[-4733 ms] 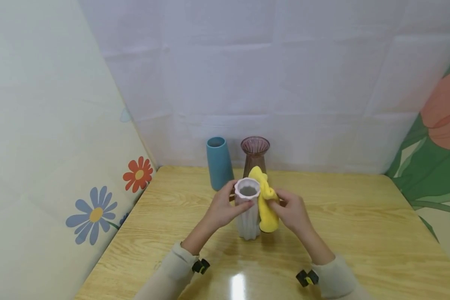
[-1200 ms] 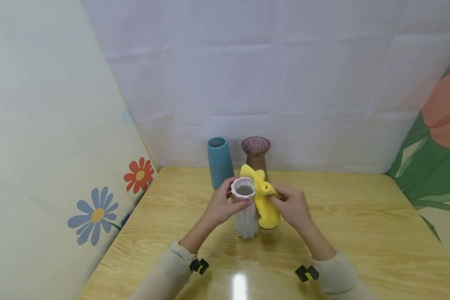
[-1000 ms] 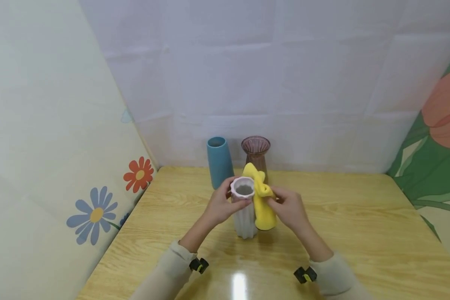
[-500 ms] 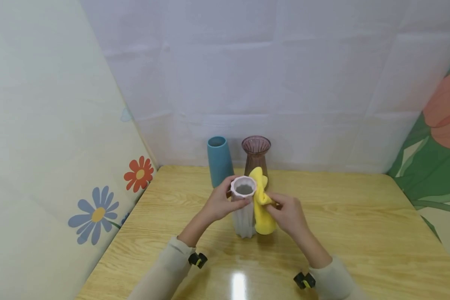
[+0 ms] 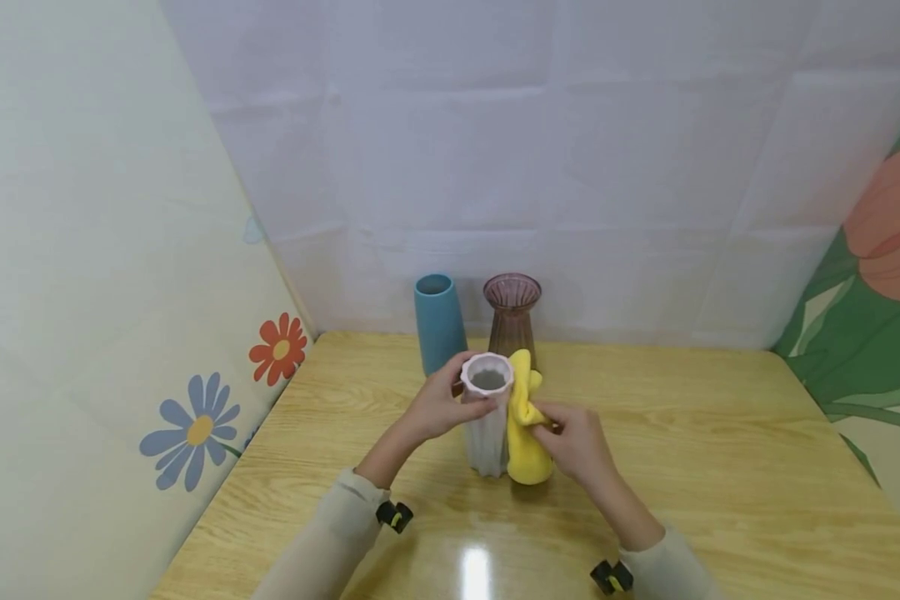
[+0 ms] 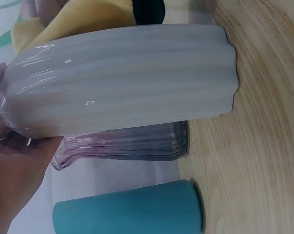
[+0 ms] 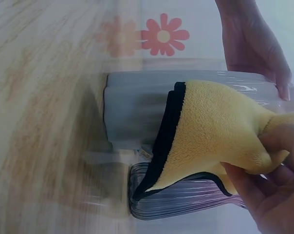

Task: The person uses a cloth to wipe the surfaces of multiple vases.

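A pale fluted vase point(image 5: 487, 437) with a pinkish scalloped rim stands upright at the middle of the table. My left hand point(image 5: 441, 406) grips it just under the rim, thumb across the front. My right hand point(image 5: 576, 440) pinches a yellow cloth point(image 5: 528, 454) with a dark edge, which hangs along the vase's right side. In the right wrist view the cloth point(image 7: 210, 126) drapes across part of the vase point(image 7: 137, 105), its dark border running down toward the base. The left wrist view shows the vase's ribbed side point(image 6: 127, 80) with its foot at the wood surface.
Behind the held vase stand a teal vase point(image 5: 439, 325) and a purple ribbed glass vase point(image 5: 512, 321), both near the white back wall point(image 5: 450, 167). The wood-grain table point(image 5: 682, 450) extends to both sides. Flower-printed sheets point(image 5: 105, 250) flank it.
My right hand and the cloth have slid lower along the vase's right side, nearer to me. More of the purple glass vase shows. The left hand keeps its grip with the vase almost still.
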Demonstrator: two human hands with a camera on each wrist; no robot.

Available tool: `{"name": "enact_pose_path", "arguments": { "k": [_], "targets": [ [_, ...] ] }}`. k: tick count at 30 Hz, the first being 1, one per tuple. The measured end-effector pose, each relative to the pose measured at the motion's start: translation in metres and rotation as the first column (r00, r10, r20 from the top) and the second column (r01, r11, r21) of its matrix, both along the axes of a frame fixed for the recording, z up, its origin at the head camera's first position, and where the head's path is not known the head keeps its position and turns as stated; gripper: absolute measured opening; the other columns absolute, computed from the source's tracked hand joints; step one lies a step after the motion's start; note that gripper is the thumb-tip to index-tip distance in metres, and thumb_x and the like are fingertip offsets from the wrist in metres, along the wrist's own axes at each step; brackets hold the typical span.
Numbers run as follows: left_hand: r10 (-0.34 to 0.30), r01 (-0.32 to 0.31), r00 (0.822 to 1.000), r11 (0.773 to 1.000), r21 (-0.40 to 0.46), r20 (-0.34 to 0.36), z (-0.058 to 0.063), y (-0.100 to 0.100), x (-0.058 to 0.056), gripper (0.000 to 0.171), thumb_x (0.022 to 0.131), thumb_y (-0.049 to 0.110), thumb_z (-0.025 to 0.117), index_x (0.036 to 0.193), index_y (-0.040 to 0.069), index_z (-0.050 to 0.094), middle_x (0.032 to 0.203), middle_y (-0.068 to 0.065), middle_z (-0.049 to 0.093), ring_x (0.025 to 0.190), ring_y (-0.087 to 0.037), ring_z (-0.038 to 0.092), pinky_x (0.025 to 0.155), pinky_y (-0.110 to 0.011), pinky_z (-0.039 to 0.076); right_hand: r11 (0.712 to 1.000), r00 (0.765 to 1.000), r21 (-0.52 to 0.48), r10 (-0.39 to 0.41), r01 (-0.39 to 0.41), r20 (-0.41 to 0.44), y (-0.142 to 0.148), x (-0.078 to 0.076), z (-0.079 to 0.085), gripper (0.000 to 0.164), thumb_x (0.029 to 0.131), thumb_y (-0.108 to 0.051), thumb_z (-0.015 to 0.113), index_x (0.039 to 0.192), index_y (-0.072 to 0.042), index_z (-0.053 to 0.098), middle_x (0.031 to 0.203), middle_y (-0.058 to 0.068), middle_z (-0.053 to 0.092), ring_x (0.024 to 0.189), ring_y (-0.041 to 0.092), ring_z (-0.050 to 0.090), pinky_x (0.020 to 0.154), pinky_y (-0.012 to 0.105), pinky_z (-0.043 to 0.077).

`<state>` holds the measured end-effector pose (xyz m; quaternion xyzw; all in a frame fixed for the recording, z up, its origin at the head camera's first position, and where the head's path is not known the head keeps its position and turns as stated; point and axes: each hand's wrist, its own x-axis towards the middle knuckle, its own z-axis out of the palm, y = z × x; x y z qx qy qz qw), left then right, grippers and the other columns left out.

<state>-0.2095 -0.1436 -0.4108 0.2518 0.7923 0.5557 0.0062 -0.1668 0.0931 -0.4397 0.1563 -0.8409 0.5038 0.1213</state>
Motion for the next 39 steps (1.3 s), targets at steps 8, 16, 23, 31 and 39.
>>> {"name": "enact_pose_path", "arguments": {
  "k": [8, 16, 23, 31, 39],
  "targets": [
    [-0.035, 0.035, 0.999, 0.999, 0.002, -0.014, 0.001, -0.001, -0.002, 0.069, 0.085, 0.012, 0.081, 0.145, 0.007, 0.047, 0.133, -0.013, 0.06, 0.119, -0.029, 0.059, 0.099, -0.049, 0.052, 1.0, 0.999, 0.03, 0.007, -0.008, 0.04, 0.001, 0.004, -0.007, 0.022, 0.085, 0.002, 0.075, 0.107, -0.001, 0.078, 0.099, 0.016, 0.077, 0.076, 0.019, 0.071, 0.062, 0.025, 0.059],
    [-0.079, 0.078, 0.997, 0.997, 0.022, 0.01, 0.004, -0.002, -0.006, 0.069, 0.085, 0.005, 0.078, 0.145, 0.003, 0.045, 0.133, -0.016, 0.058, 0.118, -0.031, 0.057, 0.098, -0.047, 0.051, 0.998, 0.997, 0.058, 0.005, -0.009, 0.076, 0.0, 0.005, -0.015, 0.023, 0.085, 0.002, 0.075, 0.107, -0.002, 0.078, 0.1, 0.017, 0.076, 0.074, 0.018, 0.07, 0.06, 0.024, 0.057],
    [-0.095, 0.095, 0.995, 0.995, 0.01, 0.019, 0.002, -0.004, -0.01, 0.067, 0.086, 0.006, 0.077, 0.145, 0.004, 0.044, 0.134, -0.016, 0.056, 0.116, -0.029, 0.057, 0.096, -0.043, 0.051, 0.997, 0.997, 0.069, 0.015, -0.021, 0.078, 0.001, 0.005, -0.021, 0.023, 0.082, 0.006, 0.075, 0.103, -0.001, 0.079, 0.099, 0.015, 0.077, 0.079, 0.019, 0.071, 0.064, 0.025, 0.059],
    [-0.122, 0.121, 0.992, 0.992, 0.025, 0.041, 0.0, -0.004, -0.016, 0.067, 0.086, 0.003, 0.076, 0.145, 0.003, 0.043, 0.135, -0.017, 0.054, 0.117, -0.028, 0.056, 0.096, -0.041, 0.05, 0.98, 0.995, 0.173, 0.1, -0.1, 0.012, 0.007, 0.0, -0.033, 0.022, 0.079, 0.008, 0.075, 0.097, -0.003, 0.081, 0.094, 0.01, 0.077, 0.073, 0.008, 0.061, 0.062, 0.02, 0.052],
    [-0.161, 0.159, 0.986, 0.986, 0.041, 0.034, -0.003, -0.005, -0.021, 0.067, 0.086, 0.001, 0.075, 0.145, 0.003, 0.043, 0.135, -0.018, 0.053, 0.117, -0.028, 0.055, 0.096, -0.039, 0.05, 0.94, 0.983, 0.29, 0.185, -0.178, 0.002, 0.011, -0.005, -0.039, 0.024, 0.077, 0.007, 0.073, 0.099, 0.0, 0.08, 0.093, 0.012, 0.076, 0.071, 0.009, 0.058, 0.06, 0.021, 0.05]
  ]
}}
